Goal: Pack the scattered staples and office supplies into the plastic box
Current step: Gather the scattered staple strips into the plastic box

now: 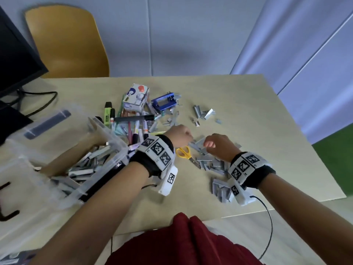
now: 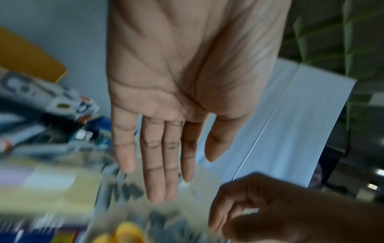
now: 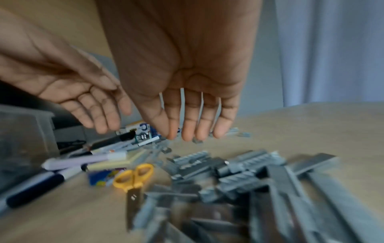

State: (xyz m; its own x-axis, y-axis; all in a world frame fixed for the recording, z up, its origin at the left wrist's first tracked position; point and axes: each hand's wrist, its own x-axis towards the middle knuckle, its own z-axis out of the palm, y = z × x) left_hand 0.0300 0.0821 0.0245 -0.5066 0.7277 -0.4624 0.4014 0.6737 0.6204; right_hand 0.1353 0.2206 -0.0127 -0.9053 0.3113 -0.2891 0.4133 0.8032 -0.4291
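Note:
The clear plastic box [image 1: 113, 139] stands at the left of the table and holds several staple strips [image 1: 86, 165]. A loose pile of grey staple strips [image 1: 210, 163] [image 3: 239, 172] lies in front of me, with yellow-handled scissors [image 1: 184, 152] [image 3: 135, 176] at its left edge. My left hand [image 1: 181, 134] [image 2: 199, 167] hovers over the far side of the pile, palm down, fingers straight and empty. Just right of it my right hand [image 1: 215, 144] [image 3: 185, 136] hangs with its fingers pointing down at the staples and holds nothing.
Markers [image 1: 137, 127], a green highlighter [image 1: 108, 113], a white carton [image 1: 136, 98], a blue metal tool [image 1: 164, 102] and more staples [image 1: 202, 112] lie farther back. The box's lid [image 1: 47, 121] lies left of the box. A monitor [image 1: 15, 54] and a chair [image 1: 66, 41] stand behind.

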